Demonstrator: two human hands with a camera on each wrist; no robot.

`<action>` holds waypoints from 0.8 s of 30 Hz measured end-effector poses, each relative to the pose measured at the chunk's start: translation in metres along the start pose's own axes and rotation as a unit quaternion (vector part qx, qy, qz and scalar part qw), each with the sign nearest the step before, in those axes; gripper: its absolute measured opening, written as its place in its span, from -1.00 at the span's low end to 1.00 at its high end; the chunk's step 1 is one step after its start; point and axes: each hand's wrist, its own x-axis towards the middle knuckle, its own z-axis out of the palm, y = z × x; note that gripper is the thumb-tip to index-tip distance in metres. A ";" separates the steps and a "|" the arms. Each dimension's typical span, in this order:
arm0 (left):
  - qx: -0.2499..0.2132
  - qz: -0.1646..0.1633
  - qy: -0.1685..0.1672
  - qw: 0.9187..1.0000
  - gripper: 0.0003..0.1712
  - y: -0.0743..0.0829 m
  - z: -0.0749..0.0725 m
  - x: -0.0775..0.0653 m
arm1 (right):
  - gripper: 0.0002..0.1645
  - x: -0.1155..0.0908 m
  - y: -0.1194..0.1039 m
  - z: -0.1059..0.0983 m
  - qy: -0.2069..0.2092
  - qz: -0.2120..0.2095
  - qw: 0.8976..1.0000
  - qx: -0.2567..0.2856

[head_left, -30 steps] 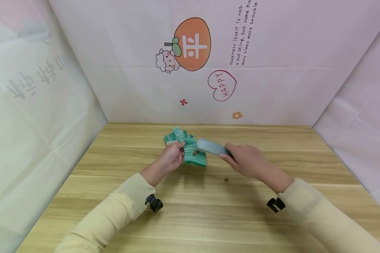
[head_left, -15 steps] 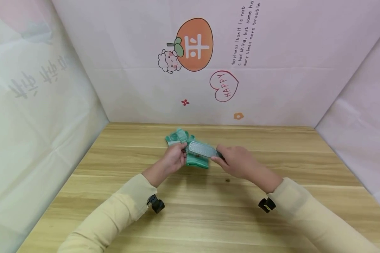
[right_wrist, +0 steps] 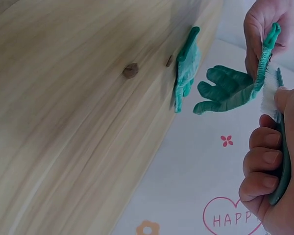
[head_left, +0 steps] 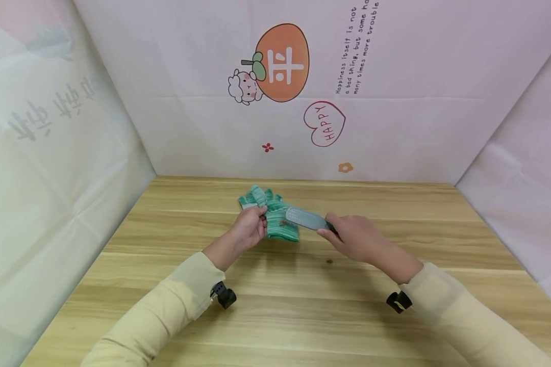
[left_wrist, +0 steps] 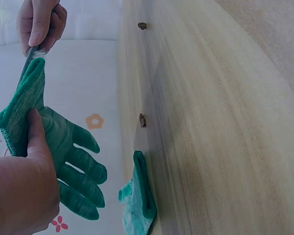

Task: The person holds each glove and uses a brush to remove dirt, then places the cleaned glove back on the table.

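Note:
A green-and-white knit glove [head_left: 281,232] is held up above the table by my left hand [head_left: 249,228], which pinches its side near the cuff. The thumb [left_wrist: 36,129] lies along the glove in the left wrist view, and the glove's fingers hang spread. A small brown smear [head_left: 282,223] marks the fabric. My right hand [head_left: 355,235] grips the handle of a grey-green brush [head_left: 305,218]. White bristles [right_wrist: 269,93] face the glove's cuff, close to it, in the right wrist view. A second matching glove [right_wrist: 187,63] lies on the table behind the held one.
Two small brown crumbs sit on the wooden table [head_left: 275,306]: a larger crumb [right_wrist: 130,70] and a smaller crumb [left_wrist: 142,120] near the lying glove. A printed white cloth wall [head_left: 188,137] rises at the table's back edge, with more cloth at both sides.
The brush swept left across the held glove half a second ago and is now back to the right, near its first position. The left hand and glove stay almost in place.

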 end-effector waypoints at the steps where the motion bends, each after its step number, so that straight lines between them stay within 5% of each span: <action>1: 0.003 0.000 0.001 1.000 -0.76 0.000 0.000 0.000 | -0.67 -0.001 0.001 0.000 0.000 0.000 1.000 0.001; 10: 0.012 0.000 0.008 1.000 -0.78 0.003 0.000 -0.002 | -0.68 -0.006 0.007 -0.004 0.010 -0.001 1.000 0.000; 17: 0.030 -0.001 -0.013 0.999 -0.77 0.000 0.006 -0.004 | -0.66 0.007 -0.002 -0.013 0.031 -0.015 0.999 -0.014; 24: 0.015 -0.004 0.000 1.000 -0.76 -0.003 0.012 -0.003 | -0.66 0.019 -0.015 -0.010 0.024 -0.038 0.999 -0.023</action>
